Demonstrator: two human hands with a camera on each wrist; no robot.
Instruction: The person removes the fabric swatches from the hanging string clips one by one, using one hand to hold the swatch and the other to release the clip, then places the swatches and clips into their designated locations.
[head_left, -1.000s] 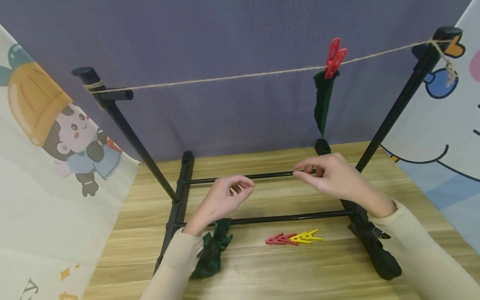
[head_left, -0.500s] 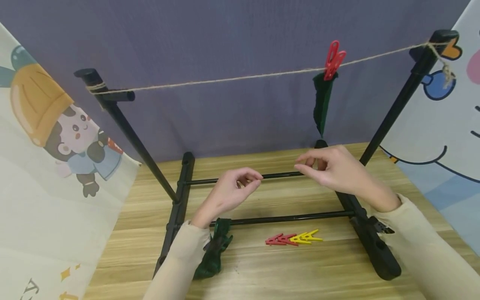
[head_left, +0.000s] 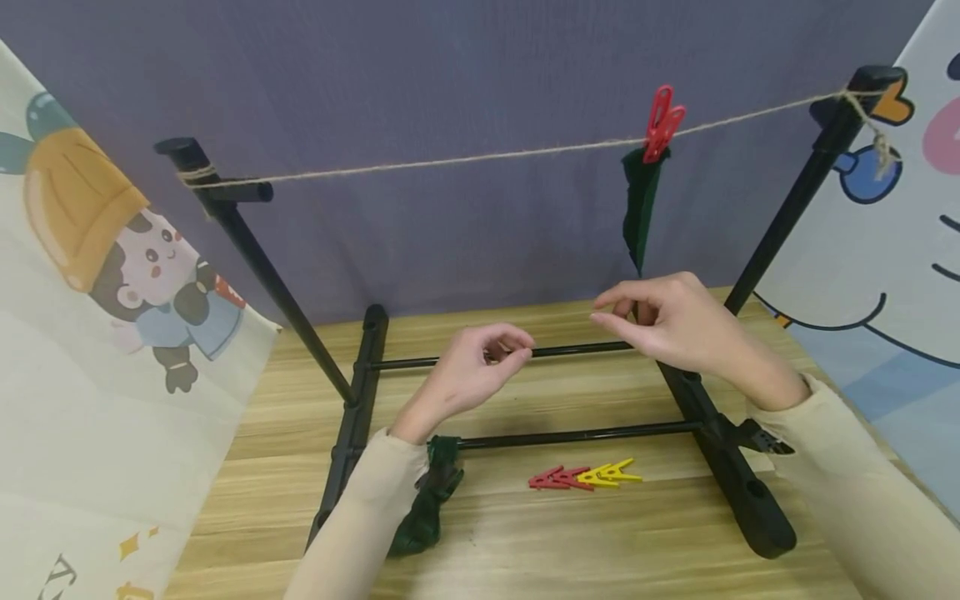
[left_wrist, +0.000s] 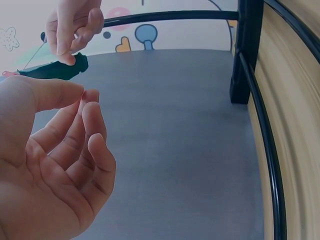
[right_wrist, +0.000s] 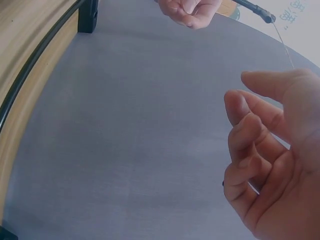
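Note:
My left hand (head_left: 483,362) hovers above the rack's crossbars, fingers loosely bent. In the left wrist view its thumb meets the index fingertip, and nothing shows between them. My right hand (head_left: 671,323) is in the air just below the dark green cloth (head_left: 641,204), thumb and fingertips apart, holding nothing. That cloth hangs from the twine (head_left: 465,159) by a red clothespin (head_left: 663,125). A second dark green cloth (head_left: 426,517) lies crumpled on the table, partly hidden by my left sleeve. Red clothespins (head_left: 558,477) and yellow clothespins (head_left: 609,473) lie in a row in front.
The twine runs between a left post (head_left: 262,267) and a right post (head_left: 795,192) of a black rack. Its front crossbar (head_left: 577,437) and rear crossbar (head_left: 577,349) span low over the wooden table (head_left: 600,550). A grey-blue panel (head_left: 450,242) stands behind.
Both hands have risen a little; the left has also moved right. The head view has shifted slightly. The cloths and clothespins stay where they were.

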